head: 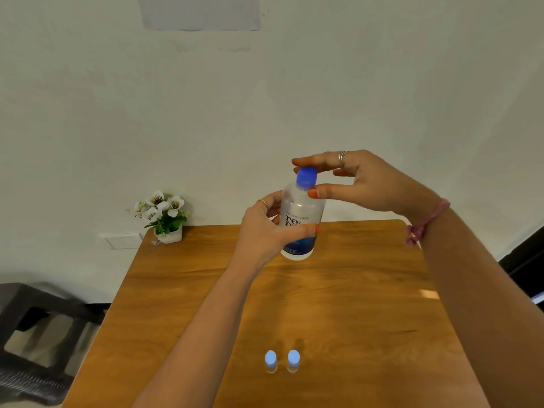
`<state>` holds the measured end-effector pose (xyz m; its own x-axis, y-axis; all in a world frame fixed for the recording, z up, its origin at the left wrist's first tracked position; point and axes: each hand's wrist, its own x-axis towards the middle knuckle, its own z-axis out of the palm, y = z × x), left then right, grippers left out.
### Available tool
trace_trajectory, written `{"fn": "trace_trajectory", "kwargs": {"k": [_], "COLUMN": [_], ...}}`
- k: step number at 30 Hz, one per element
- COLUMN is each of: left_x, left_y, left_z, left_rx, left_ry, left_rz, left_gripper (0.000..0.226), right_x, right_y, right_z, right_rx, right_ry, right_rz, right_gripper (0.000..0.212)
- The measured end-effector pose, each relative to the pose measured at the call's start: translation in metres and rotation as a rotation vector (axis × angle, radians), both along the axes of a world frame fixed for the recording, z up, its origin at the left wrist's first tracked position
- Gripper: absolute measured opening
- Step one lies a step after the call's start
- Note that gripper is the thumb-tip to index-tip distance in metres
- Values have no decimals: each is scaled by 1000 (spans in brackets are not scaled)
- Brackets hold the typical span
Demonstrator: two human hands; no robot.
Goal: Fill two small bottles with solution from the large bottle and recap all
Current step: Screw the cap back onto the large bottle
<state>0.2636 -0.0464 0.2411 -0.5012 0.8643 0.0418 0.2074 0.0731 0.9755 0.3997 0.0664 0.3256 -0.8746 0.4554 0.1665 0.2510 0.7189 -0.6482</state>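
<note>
overhead, left hand (266, 231) around large bottle (300, 228), right hand (362, 181) pinching its cap (306, 178) (wooden table (368, 290), pale wall (265, 98))

Big bottle up, two small ones capped on the table.

The big bottle (300, 222), clear with a blue label band and blue cap (306, 178), is held upright above the table's far half, cap on. Two small bottles (270, 361) (293, 360), clear with pale blue caps, stand side by side, just apart, near the front edge.
</note>
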Motion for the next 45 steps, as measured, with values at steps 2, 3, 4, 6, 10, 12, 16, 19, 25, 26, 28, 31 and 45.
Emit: {"fn": "trace_trajectory", "kwargs": {"k": [2,3,4,6,10,12,16,19,25,26,28,31,45], "left_x": [-3,-5,-7,-12,-19,-23,-28,-29,-27,-25,-23,-21,-10], "left_y": [-3,-4,-5,-7,-13,-16,-21,-25,-41,-43,-46,-49,-54], "left_z": [-2,-2,-3,-6,-13,-18,-31,-48,-98,-107,-124,-150,-206], "left_rx": [1,2,1,-6,-26,-31,-40,-70,-119,-134,-171,-218,-367], "left_ry": [-13,-19,-24,-28,-39,-57,-94,-118,-158,-164,-165,-172,-162], "left_rz": [-4,-3,-2,0,-5,-11,-22,-33,-60,-68,-89,-122,-243], "left_gripper": [73,73,73,75,74,73,72,72,68,68,69,67,74], "right_x": [-5,-8,-12,-17,-24,-27,-31,-28,-12,-10,-7,-3,8], "right_y": [-2,-4,-6,-10,-18,-22,-29,-36,-55,-58,-63,-70,-88], "right_z": [-4,-6,-8,-15,-30,-39,-58,-81,-145,-157,-179,-204,-259], "right_rx": [-2,-9,-19,-43,-93,-118,-193,-294,-522,-553,-597,-659,-799], "right_ry": [42,70,96,125,134,143,141,101,-11,-36,-76,-84,-138], "right_rz": [-17,-30,-41,-54,-64,-76,-104,-152,-217,-233,-255,-272,-357], "right_gripper": [41,39,38,38,41,44,63,78,72,70,67,63,68]}}
